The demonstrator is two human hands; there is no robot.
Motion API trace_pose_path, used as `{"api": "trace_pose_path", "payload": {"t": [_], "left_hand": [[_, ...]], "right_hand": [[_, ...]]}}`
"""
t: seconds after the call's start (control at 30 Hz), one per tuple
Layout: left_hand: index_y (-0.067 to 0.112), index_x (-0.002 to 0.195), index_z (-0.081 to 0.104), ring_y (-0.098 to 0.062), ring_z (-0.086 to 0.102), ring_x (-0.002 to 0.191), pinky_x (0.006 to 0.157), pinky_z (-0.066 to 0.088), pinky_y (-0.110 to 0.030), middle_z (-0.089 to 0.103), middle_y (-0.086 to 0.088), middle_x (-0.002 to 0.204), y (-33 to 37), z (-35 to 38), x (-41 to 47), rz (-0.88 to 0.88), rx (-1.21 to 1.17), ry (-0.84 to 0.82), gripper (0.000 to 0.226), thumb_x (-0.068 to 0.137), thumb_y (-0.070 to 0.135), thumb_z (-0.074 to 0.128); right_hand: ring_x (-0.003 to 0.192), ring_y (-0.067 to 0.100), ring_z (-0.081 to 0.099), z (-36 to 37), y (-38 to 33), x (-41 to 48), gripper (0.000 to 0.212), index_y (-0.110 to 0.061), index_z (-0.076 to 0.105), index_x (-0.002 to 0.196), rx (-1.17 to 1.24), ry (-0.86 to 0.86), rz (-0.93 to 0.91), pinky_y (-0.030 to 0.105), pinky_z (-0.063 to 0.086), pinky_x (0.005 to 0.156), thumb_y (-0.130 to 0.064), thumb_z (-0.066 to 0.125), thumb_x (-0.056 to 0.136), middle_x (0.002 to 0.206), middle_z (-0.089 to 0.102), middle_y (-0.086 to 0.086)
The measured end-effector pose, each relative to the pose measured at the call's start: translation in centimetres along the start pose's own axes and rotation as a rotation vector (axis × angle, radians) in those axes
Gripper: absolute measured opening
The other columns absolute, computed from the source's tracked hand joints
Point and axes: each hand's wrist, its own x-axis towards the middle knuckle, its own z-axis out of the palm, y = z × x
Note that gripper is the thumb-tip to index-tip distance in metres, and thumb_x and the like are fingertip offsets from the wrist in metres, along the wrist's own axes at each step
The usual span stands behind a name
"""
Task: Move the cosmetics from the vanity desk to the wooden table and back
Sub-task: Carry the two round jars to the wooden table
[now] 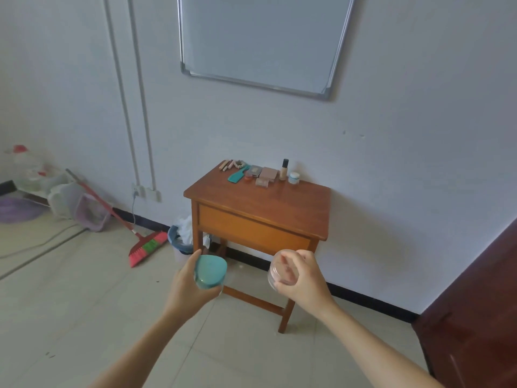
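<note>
Left hand point(187, 287) clamped on teal case point(210, 271), right hand point(303, 277) gripping clear jar point(279, 268), both held before wooden table point(260, 203), comb point(237, 175), palettes point(263, 175), bottle point(284, 170), small jar point(293, 177) along its back edge by wall.

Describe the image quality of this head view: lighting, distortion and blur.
Head view: soft, even daylight, faint shadows; wide-angle lens bends the whiteboard and wall pipes; small cosmetics on the wooden table look soft; the clear jar in the right hand is slightly blurred.
</note>
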Motion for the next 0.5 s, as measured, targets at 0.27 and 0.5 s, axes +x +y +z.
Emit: {"api": "trace_pose_path", "payload": {"t": [0.27,0.5], "left_hand": [[0.020,0.135,0.033,-0.020,0.048,0.107,0.088,0.045,-0.031,0.048,0.001,0.110,0.3,4.6,15.8,0.043,-0.005,-0.055,0.087,0.063,0.024,0.081],[0.021,0.135,0.031,-0.018,0.043,0.108,0.089,0.044,-0.031,0.044,0.002,0.109,1.2,10.3,26.0,0.058,0.037,-0.207,0.085,0.065,0.025,0.080]], "right_hand": [[0.101,-0.002,0.041,-1.5,4.4,12.2,0.050,-0.056,0.039,0.092,-0.072,-0.005,0.067,0.002,0.035,0.073,-0.023,0.072,0.072,0.106,0.031,-0.025],[0.105,-0.001,0.041,-0.5,10.4,19.3,0.041,-0.035,0.054,0.102,-0.141,0.102,0.199,0.010,0.039,0.080,-0.019,0.073,0.069,0.105,0.035,-0.027]]}}
